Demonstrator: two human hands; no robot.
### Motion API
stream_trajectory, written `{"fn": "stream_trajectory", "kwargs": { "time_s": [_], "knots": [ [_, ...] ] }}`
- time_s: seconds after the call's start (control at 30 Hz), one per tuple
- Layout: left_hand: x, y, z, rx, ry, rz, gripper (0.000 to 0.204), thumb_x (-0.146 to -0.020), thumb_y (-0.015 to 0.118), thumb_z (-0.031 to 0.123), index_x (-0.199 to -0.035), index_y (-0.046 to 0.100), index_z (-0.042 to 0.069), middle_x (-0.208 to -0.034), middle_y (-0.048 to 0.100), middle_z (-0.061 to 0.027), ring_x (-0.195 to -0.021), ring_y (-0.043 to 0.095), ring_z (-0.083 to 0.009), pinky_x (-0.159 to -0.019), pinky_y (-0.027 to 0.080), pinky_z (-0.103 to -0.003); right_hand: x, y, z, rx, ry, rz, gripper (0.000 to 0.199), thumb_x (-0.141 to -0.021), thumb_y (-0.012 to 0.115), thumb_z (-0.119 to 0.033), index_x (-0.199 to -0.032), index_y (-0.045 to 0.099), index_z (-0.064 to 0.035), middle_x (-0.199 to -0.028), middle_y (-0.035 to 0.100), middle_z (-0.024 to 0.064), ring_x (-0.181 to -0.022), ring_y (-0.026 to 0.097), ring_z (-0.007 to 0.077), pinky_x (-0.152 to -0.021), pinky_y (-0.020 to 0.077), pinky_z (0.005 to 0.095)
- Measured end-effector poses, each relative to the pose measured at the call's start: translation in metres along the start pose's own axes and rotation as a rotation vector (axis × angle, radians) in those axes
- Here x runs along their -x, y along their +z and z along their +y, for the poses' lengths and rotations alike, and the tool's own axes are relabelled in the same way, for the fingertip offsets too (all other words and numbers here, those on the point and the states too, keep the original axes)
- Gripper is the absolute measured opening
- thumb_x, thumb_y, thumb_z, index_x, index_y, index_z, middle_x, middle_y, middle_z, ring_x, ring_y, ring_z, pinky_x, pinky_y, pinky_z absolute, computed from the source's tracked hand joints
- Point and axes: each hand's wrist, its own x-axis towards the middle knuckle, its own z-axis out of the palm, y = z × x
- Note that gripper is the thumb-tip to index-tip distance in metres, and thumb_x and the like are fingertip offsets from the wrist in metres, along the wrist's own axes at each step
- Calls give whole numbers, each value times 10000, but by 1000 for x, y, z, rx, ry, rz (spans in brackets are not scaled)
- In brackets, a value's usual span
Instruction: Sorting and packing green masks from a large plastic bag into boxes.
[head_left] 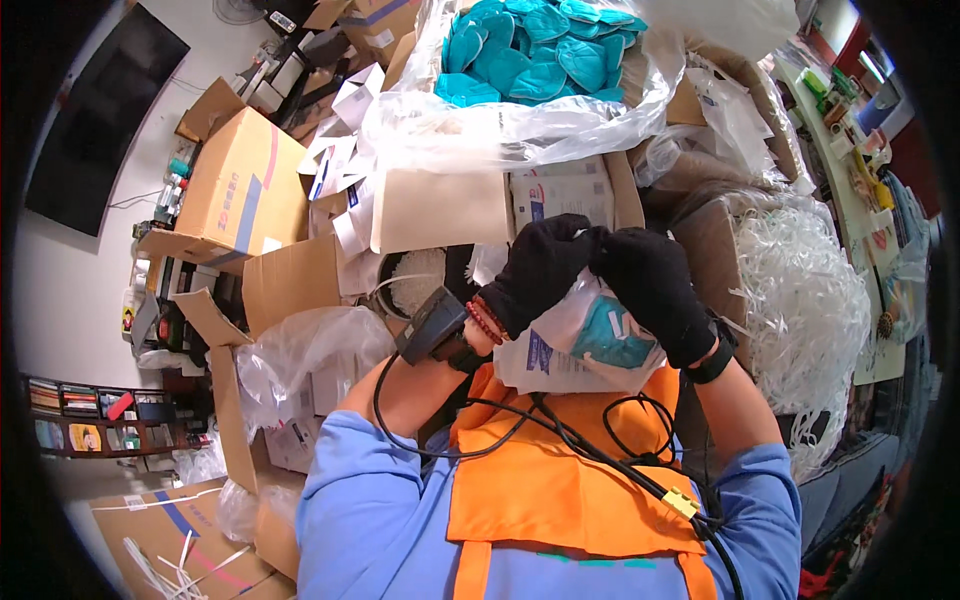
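In front of my chest, my left hand [545,268] and my right hand [652,285], both in black gloves, come together with bent fingers. Between them they pinch the top edge of a clear plastic bag [562,318]. Inside the bag shows a teal folded face mask [612,334] with white lettering. Under and behind it is a white printed packet [538,362] with a blue patch. The fingertips and the bag's mouth are partly covered by the gloves.
Ahead, a plastic-lined box holds a heap of teal masks [540,52]. Below it stands an opened carton of white packets [580,190]. White shredded strips [800,280] fill a container on the right. Open cardboard boxes [220,190] crowd the left. Black cables [570,435] cross my orange apron.
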Motion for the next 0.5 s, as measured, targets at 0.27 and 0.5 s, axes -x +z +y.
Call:
{"fn": "stream_trajectory", "kwargs": {
  "time_s": [0.27, 0.5],
  "knots": [
    [9, 4, -15, -553, 492, -79, 259, -720, 604, 52, -972, 660, 37, -845, 652, -137, -779, 645, -288, -666, 521, -351, 7, -6, -39, 295, -213, -34, 63, -739, 602, -115, -747, 663, -102, -699, 628, 115, -647, 628, 290, -586, 483, 397],
    [6, -12, -9, -589, 483, -116, 425, -812, 547, 46, -1236, 551, 24, -965, 643, -171, -870, 636, -314, -770, 514, -379, 16, 3, -15, 138, -134, 119, 90, -738, 638, -117, -811, 684, -91, -776, 644, 110, -707, 625, 281, -622, 478, 371]
  ]
}}
